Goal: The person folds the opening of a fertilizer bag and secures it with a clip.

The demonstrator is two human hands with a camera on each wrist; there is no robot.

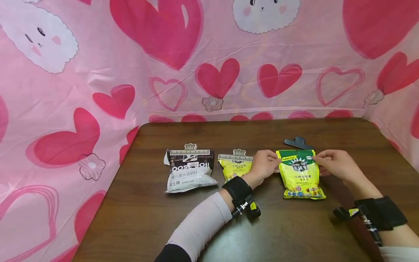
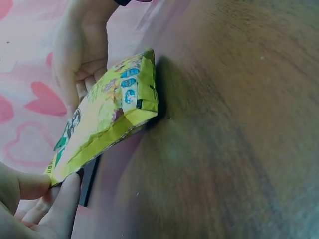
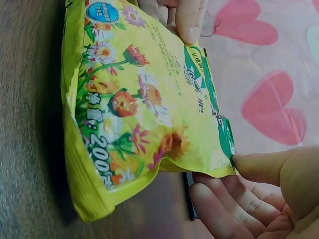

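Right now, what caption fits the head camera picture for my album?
Two hands, left hand and right hand, pinch the top corners of a yellow bag on a brown table.

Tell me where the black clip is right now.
Head view: the black clip lies on the table just behind the yellow bag both hands hold.

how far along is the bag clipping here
Done: the black-and-white bag and the small yellow bag each carry a clip across the top. In hand: the left hand and right hand pinch the top corners of the unclipped yellow-green bag. Left: the black clip lies on the table behind that bag, not yet on it.
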